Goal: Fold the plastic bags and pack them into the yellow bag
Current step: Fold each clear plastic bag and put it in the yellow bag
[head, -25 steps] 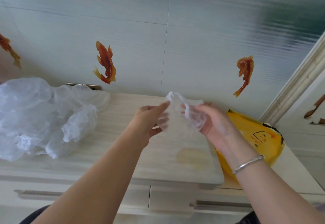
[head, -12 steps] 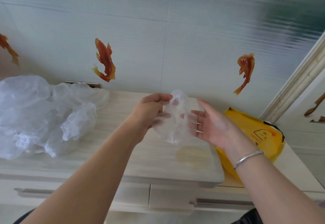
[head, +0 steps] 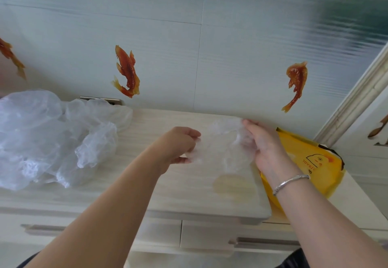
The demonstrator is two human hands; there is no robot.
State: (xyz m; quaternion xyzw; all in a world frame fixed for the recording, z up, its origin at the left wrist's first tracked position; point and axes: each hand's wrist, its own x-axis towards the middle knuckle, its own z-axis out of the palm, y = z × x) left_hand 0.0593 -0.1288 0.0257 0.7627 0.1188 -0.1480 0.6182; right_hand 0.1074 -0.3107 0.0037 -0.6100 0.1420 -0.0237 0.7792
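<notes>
A: Where's the bag (head: 220, 141)?

B: Clear one, held above the cabinet (head: 147, 183), stretched between both hands. Left hand (head: 178, 144) on its left edge, right hand (head: 263, 143) on its right edge.

A: Grips?

B: Left: fingers curled in, pinching the film at the left edge. Right: fingers and thumb closed round a gathered bunch of film, fingertips at the top corner, palm toward the left hand. Part of the film drapes over the right palm.

A: Touching the top?

B: Can't tell; the lower edge hangs close to it.

A: Yellow bag (head: 310, 162)?

B: Lying at the cabinet's right end, just beside and behind the right wrist. Bracelet (head: 290, 183) on that wrist.

A: The rest?

B: Pile (head: 48, 137) of loose clear bags at the left end, well apart from the hands.
</notes>
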